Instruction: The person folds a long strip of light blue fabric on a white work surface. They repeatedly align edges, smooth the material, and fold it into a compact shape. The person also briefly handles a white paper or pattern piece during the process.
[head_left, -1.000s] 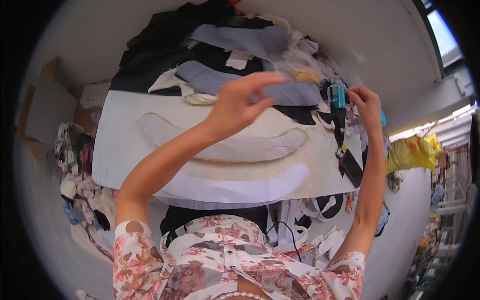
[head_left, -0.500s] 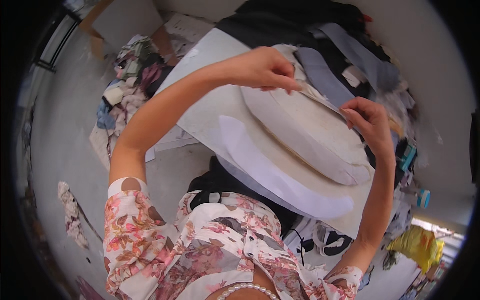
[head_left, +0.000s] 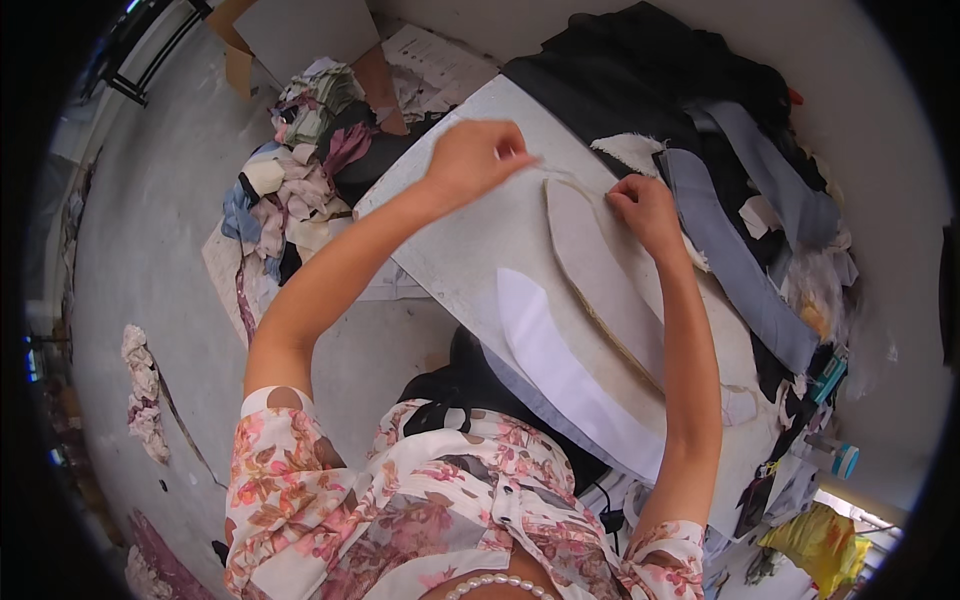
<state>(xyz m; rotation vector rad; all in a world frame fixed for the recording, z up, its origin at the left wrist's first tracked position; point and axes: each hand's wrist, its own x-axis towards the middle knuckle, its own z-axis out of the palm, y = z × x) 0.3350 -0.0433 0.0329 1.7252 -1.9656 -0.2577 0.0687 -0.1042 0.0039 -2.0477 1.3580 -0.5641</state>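
Observation:
Over the white tabletop [head_left: 450,240], my left hand [head_left: 475,160] is raised with its fingers closed in a pinch, a little blurred. From its fingertips a thin pale thread [head_left: 565,178] seems to run toward my right hand [head_left: 645,212], which pinches near the thread's other end. Below the right hand lies a pale grey curved fabric piece [head_left: 597,265], partly hidden by my right forearm. Nearer to me a white curved piece [head_left: 560,360] rests along the table's front edge. A frayed cream cloth scrap [head_left: 630,150] lies just beyond the right hand.
Blue-grey curved strips [head_left: 725,240] and black cloth [head_left: 640,55] cover the table's far right side. A heap of fabric scraps [head_left: 290,190] sits at the left by a cardboard box [head_left: 310,40]. A yellow bag [head_left: 815,545] is at the lower right.
Both hands have moved left, away from the right side of the table. The cream cloth now lies clear of my left hand, and the view has shifted slightly.

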